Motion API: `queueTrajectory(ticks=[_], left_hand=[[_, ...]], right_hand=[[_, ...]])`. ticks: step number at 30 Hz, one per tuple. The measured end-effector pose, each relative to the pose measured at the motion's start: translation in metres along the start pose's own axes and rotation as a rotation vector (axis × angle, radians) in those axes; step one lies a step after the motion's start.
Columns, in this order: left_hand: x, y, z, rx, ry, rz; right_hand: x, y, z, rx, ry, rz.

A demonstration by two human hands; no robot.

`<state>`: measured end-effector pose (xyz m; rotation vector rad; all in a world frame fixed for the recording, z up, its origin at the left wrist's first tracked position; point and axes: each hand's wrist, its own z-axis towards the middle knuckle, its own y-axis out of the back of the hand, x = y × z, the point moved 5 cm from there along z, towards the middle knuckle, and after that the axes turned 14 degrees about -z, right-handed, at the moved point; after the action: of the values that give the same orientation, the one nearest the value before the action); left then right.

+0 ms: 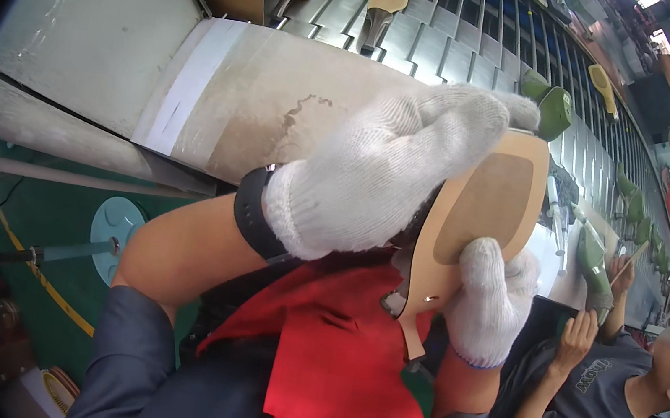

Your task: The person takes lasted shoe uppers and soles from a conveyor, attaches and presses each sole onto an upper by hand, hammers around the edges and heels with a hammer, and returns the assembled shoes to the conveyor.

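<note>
White knit gloves cover both my hands. My left hand (382, 173) arches over the tan leather shoe sole (483, 207), fingers curled around its top edge; my right hand (492, 302) clamps its lower edge at five o'clock. At twelve o'clock, perhaps three tan soles (388, 0) ride the grey slatted conveyor (449, 46).

tan shoe (484, 203), sole up, tilted, held
</note>
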<state>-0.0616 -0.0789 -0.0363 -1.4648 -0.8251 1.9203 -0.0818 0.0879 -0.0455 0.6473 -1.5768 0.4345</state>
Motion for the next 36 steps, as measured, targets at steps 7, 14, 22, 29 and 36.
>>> queueTrajectory(ticks=[7, 14, 22, 29, 36], left_hand=[[-0.005, 0.017, 0.008, 0.190, -0.202, 0.381], [-0.018, 0.010, -0.024, 0.164, -0.105, 0.318], [-0.025, -0.004, -0.081, -0.033, -0.149, 0.370], [-0.052, -0.009, -0.091, -0.243, -0.090, 0.422], [-0.066, 0.012, -0.087, -0.396, -0.197, 0.489]], right_hand=[[0.003, 0.011, 0.011, 0.019, 0.049, -0.021], [0.003, -0.002, -0.005, 0.039, 0.185, -0.170], [0.006, -0.029, -0.022, 0.217, 0.353, -0.489], [0.002, -0.056, -0.020, 0.283, 0.554, -0.555], [0.018, -0.066, -0.009, 0.175, 0.554, -0.593]])
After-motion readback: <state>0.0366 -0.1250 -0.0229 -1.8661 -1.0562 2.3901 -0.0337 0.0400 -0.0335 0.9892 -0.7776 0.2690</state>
